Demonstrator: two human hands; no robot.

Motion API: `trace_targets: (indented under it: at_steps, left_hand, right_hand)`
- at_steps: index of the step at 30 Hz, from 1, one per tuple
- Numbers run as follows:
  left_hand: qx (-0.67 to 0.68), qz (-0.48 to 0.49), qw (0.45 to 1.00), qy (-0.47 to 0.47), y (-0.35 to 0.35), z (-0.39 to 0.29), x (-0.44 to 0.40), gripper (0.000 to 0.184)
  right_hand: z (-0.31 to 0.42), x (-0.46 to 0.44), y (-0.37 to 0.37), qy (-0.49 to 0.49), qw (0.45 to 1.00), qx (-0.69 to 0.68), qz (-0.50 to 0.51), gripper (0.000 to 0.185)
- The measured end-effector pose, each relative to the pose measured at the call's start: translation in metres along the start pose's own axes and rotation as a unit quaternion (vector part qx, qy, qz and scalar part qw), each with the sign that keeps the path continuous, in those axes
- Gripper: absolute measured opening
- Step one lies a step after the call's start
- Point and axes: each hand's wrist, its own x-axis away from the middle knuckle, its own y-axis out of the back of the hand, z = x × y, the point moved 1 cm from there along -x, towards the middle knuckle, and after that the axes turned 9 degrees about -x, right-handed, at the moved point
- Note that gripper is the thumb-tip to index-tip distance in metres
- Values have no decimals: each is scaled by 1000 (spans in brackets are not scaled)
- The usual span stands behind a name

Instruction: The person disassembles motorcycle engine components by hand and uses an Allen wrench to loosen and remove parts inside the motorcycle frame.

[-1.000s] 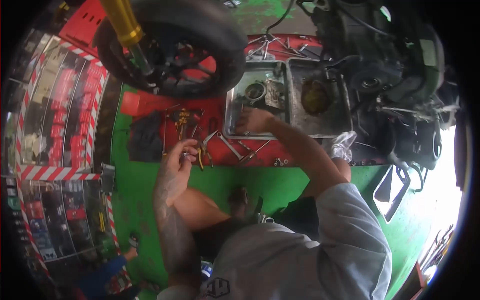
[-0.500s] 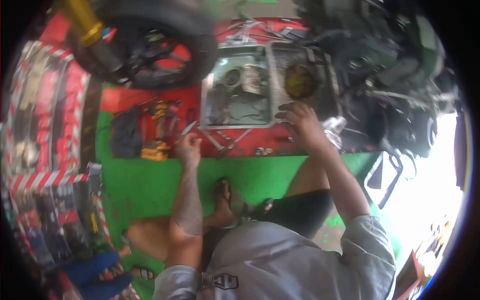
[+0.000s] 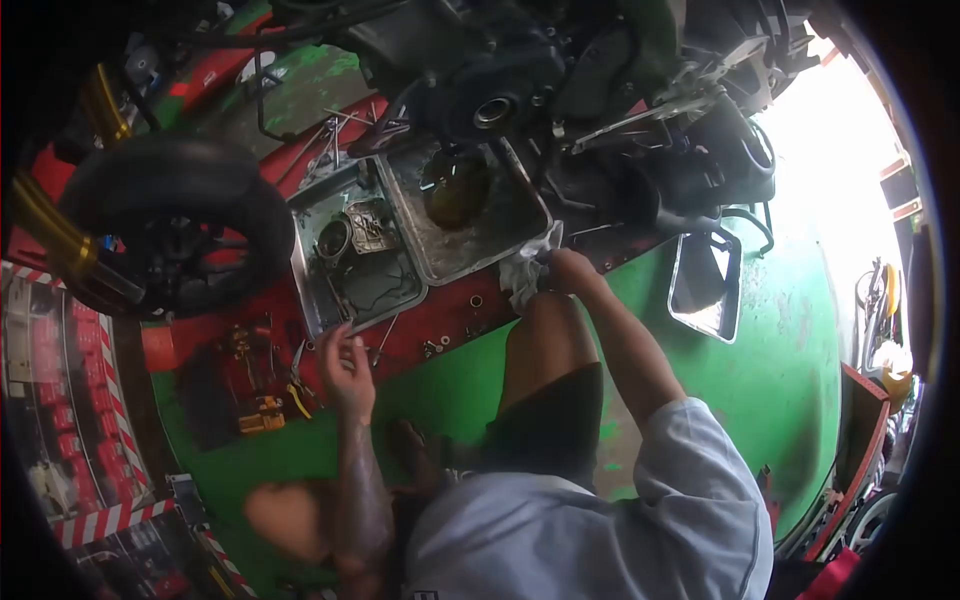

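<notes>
Right hand [image 3: 570, 272] at a crumpled cloth [image 3: 526, 275], left hand [image 3: 348, 370] by a tray

Nearest, the wearer's pale shirt [image 3: 590, 540] carries a dark print [image 3: 426, 596], cut off at the bottom border and unreadable. The two hands are well apart. The left hand's fingers curl loosely just beside the near rim of the left tray [image 3: 303, 275]; whether they hold anything cannot be told. The right hand overlaps the pale cloth, its grip hidden.

Green floor [image 3: 780, 400] lies open to the right, as far as a tray-like frame [image 3: 740, 285]. The red mat [image 3: 452, 302] ends in a straight near edge, with small nuts [image 3: 435, 347] close to it; yellow-handled pliers [image 3: 299, 400] cross that edge further left.

Beyond, the left tray holds a pale casting [image 3: 372, 226]; the adjoining right tray [image 3: 500, 225] holds a brownish pool [image 3: 455, 198]. Farther back stand a black wheel [image 3: 170, 175] and a dark engine [image 3: 490, 80], which crowds the right tray's far rim.
</notes>
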Motion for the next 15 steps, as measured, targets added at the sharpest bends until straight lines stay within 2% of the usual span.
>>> trace_targets:
  at_steps: [3, 4, 5, 6, 7, 8, 9, 11, 12, 13, 15]
  left_hand:
    - [125, 117, 985, 18, -41, -38, -7, 34]
    - [179, 160, 970, 29, -62, -52, -9, 39]
    - [219, 199, 955, 20, -85, -72, -11, 43]
    - [257, 237, 937, 13, -109, -96, -12, 48]
    - [319, 245, 915, 45, -151, -110, -7, 49]
    - [336, 263, 903, 43, -179, -129, -3, 50]
    - [353, 280, 891, 42, -207, -148, 1, 52]
    - [291, 354, 889, 22, -198, -188, 5, 49]
    - [268, 355, 895, -15, -197, -193, 9, 47]
    - [245, 354, 901, -51, -195, -198, 13, 46]
    - [220, 262, 915, -215, -218, -181, 41, 44]
  right_hand:
    - [121, 80, 42, 28, 989, 145, -5, 44]
    - [118, 86, 39, 25, 998, -49, -36, 44]
    - [115, 90, 35, 36, 967, -242, -66, 44]
    - [111, 98, 30, 38, 900, -425, -89, 45]
    - [119, 113, 22, 97, 849, -515, -73, 50]
    - [93, 103, -9, 83, 875, -428, -210, 51]
    - [105, 109, -17, 57, 867, -431, -244, 52]
    - [89, 112, -11, 84, 899, -310, -297, 49]
    - [122, 134, 3, 77, 781, -560, -266, 44]
    - [109, 129, 11, 80, 772, -577, -253, 41]
    - [79, 130, 34, 47, 738, -627, -245, 37]
